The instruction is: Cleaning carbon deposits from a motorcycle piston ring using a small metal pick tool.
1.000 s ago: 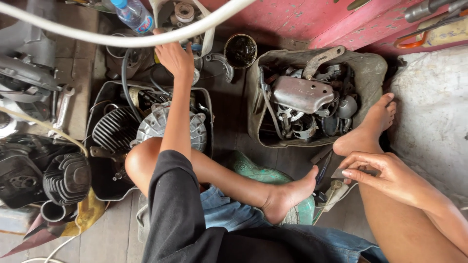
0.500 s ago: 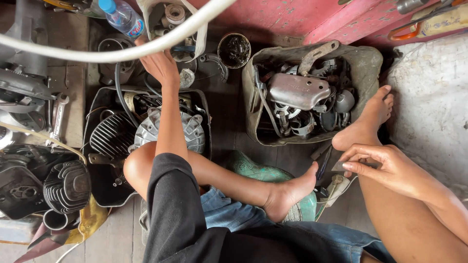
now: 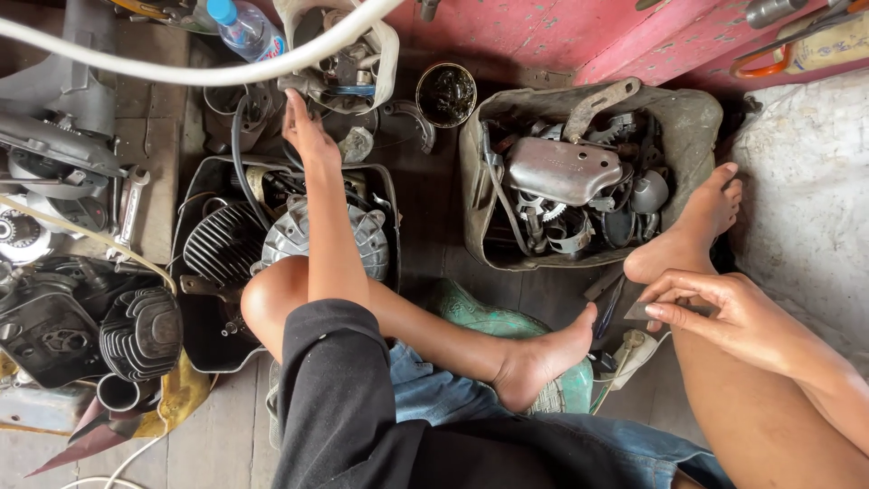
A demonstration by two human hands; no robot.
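Observation:
My left hand point(image 3: 305, 131) is stretched forward over the floor, its fingers at the rim of a white cut-open plastic container point(image 3: 385, 54) full of small metal parts. I cannot make out anything held in it. Below my forearm a black tray point(image 3: 195, 317) holds finned engine cylinders and a round grey engine cover point(image 3: 362, 237). My right hand point(image 3: 724, 317) rests by my right knee and pinches a small flat grey piece point(image 3: 637, 311) between thumb and fingers. Both my bare feet lie on the floor between the hands.
A grey tub point(image 3: 692, 118) of engine parts, with a silver cover on top, stands at centre right. A small round tin point(image 3: 445, 93), a plastic bottle point(image 3: 243, 29), a white hose point(image 3: 181, 71) and more engine parts at the left point(image 3: 54, 226) surround the spot. A red wooden board point(image 3: 561, 32) runs behind.
My left hand has reached farther forward and to the left, from the black tray area up to the white container. My right hand stays by the knee with the small piece.

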